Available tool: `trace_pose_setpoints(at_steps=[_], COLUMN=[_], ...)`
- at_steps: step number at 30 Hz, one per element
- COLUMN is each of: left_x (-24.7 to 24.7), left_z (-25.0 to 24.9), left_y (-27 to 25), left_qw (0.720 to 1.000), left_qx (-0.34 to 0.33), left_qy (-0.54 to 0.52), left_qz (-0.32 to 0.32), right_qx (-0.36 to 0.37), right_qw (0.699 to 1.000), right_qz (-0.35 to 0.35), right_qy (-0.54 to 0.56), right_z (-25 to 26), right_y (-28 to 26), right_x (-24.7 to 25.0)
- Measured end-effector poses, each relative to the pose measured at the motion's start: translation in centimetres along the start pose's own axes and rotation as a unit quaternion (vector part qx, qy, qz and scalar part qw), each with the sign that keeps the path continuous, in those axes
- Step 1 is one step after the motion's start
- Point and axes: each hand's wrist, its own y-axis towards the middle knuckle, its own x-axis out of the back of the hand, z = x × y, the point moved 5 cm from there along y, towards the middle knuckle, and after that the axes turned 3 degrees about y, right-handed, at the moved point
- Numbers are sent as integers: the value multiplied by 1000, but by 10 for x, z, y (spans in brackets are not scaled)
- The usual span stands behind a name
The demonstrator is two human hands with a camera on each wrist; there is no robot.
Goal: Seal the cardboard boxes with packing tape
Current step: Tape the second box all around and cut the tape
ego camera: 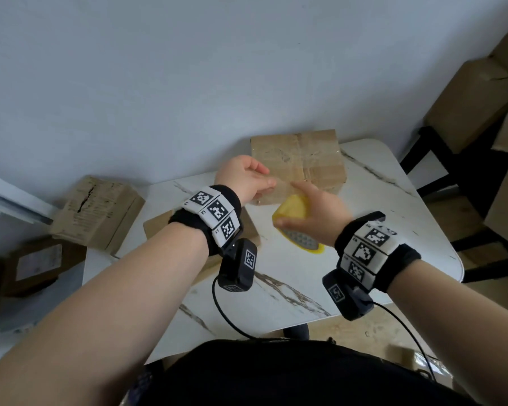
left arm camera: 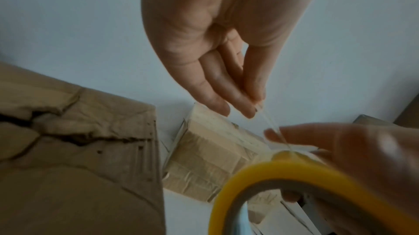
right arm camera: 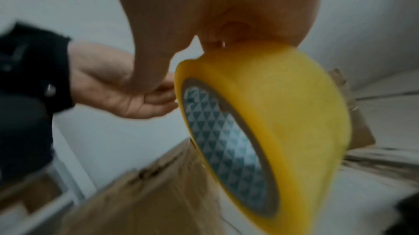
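Fingers (left arm camera: pixel 254 84) of the left hand (ego camera: pixel 247 178) pinch clear film off the yellow tape roll (ego camera: pixel 294 213).

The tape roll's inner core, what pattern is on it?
A blue-grey and white triangle pattern lines the inner core of the yellow tape roll, clearest in the right wrist view.

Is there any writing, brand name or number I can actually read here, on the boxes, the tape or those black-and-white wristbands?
No readable text in any view.
Box off the table's left edge: faint printed lines, too blurred to read.
Box on the table: smudged marks, illegible.
Wristband squares: black-and-white coded patterns, not words.
Tape roll core: a triangle pattern, no lettering visible.
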Motion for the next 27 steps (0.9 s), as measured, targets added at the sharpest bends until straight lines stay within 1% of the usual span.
trace_pose_setpoints(at_steps=[2, 4, 7, 10, 12, 14, 16, 17, 18, 20, 21, 22, 23, 24, 27], left_x=[7, 12, 20, 26, 32, 47, 73, 85, 96, 109, 111, 112, 111, 110, 103], left_z=[-6, -9, -7, 1, 9, 17, 30, 40, 53, 80, 91, 100, 106, 110, 112], left_y=[-4, -8, -13, -19, -22, -22, -19, -18, -18, -22, -26, -30, -32, -33, -38], left_qw=[1000, 999, 998, 996, 993, 984, 963, 949, 930, 871, 847, 835, 831, 826, 798], left_qx=[-22, -37, -52, -48, -40, -46, -37, -17, 9, 50, 60, 68, 75, 77, 74], left_qy=[-2, -6, 7, 64, 101, 172, 266, 313, 368, 480, 515, 530, 534, 542, 587], left_qz=[8, 17, 18, 37, 50, 24, -11, -8, 15, 88, 116, 133, 139, 137, 112], right_qx=[-26, -52, -41, -30, -31, -35, -40, -41, -42, -47, -51, -56, -60, -64, -63], right_qw=[997, 987, 986, 984, 986, 990, 992, 993, 993, 994, 995, 995, 995, 995, 995], right_qz=[3, -6, -14, -45, -56, -53, -48, -46, -44, -34, -27, -21, -18, -17, -20], right_qy=[79, 154, 163, 171, 156, 129, 107, 102, 97, 89, 87, 83, 79, 76, 78], right_z=[6, 8, 10, 16, 23, 28, 30, 30, 29, 28, 28, 29, 31, 33, 42], right_y=[3, 7, 9, 8, 6, 3, 0, -2, -4, -8, -9, -11, -12, -12, -12], right_x=[5, 9, 10, 7, 3, -4, -11, -14, -17, -23, -27, -30, -33, -36, -43])
